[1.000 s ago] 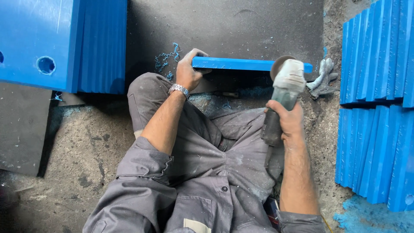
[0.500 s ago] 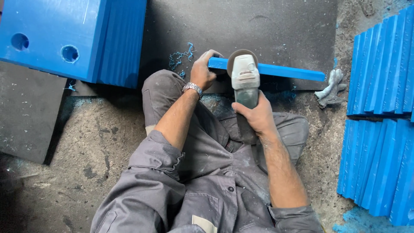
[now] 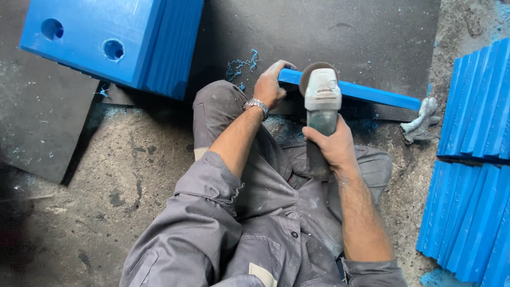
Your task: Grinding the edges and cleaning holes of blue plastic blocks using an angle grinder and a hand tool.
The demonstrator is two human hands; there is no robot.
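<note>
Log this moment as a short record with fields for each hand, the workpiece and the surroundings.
left hand: left hand grips the near end of the blue bar
right hand: right hand holds the angle grinder, its head on the bar
workpiece: blue bar lies on the dark mat
surroundings: stacked blue slabs at the right, blue block with holes upper left, grey glove beside the bar's far end

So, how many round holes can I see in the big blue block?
2. Both are on the blue block's top face, upper left: one hole near its left corner, another right of it. Others may be hidden.
</note>
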